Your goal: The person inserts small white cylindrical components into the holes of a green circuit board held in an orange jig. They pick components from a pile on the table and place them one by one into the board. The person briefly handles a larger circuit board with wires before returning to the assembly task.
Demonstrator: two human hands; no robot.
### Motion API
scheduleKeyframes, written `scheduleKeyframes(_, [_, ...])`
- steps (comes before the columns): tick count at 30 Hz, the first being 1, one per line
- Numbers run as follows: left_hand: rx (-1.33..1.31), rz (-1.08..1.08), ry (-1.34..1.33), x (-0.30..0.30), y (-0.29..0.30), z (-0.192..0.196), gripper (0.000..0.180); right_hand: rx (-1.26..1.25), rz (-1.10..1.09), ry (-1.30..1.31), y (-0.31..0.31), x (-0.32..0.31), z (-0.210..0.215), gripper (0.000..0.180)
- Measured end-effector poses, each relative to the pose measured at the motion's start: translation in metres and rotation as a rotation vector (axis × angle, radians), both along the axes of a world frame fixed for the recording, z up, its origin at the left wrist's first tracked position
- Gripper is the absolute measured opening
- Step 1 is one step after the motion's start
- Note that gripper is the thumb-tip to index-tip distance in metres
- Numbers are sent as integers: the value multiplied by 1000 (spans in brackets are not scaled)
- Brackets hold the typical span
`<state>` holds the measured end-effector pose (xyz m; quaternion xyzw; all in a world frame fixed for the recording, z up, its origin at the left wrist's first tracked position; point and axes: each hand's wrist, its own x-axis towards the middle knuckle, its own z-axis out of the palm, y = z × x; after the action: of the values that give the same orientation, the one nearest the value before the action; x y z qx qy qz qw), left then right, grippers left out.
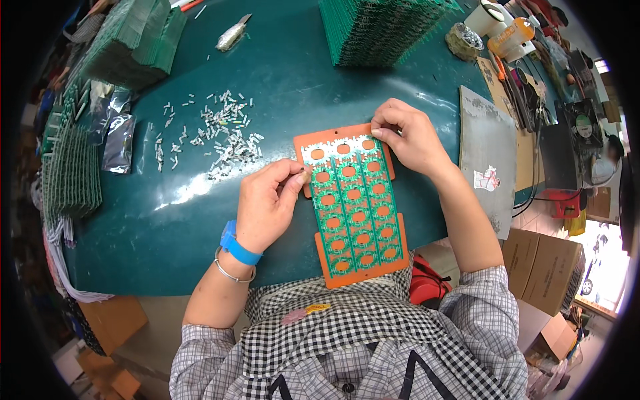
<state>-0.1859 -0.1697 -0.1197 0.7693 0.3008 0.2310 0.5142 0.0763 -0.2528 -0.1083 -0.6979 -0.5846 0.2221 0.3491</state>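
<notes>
Head view showed two bare hands at work over one green table (160,233). One circuit panel (341,200), green with a silvery top row, lay on one orange board (347,281) at the table's near edge, between the hands. Eighteen oval openings ran through the panel in three columns of six.

The left hand (267,203) had its thumb and forefinger pinched together at the panel's upper left edge, on one tiny dark piece (302,171) too small to identify. The right hand (417,137) held its thumb and forefinger narrow at the upper right corner; whether they gripped anything, I could not tell. One blue wristband (241,247) and one silver bangle (233,272) circled the left wrist.

Loose white parts (233,143), too many to count, lay scattered left of the panel. Three stacks of green boards stood farther out: one at the top (380,33), one at upper left (130,50), one at far left (73,163). One grey sheet (485,133) lay to the right, near one tape roll (465,41).
</notes>
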Motion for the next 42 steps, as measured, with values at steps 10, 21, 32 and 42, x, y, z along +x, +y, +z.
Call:
scheduleKeyframes(10, [-33, -3, -6, 0, -1, 0, 9, -56, -1, 83, 0, 3, -2, 6])
scheduleKeyframes(21, [-36, -13, -13, 1, -1, 0, 9, 105, 41, -107, 2, -4, -5, 6])
scheduleKeyframes(32, [8, -22, 5, 0, 0, -4, 10, 13, 24, 35, 0, 1, -4, 5])
scheduleKeyframes(42, [3, -26, 2, 0, 0, -2, 10, 51, 29, -52, -1, 3, -7, 5])
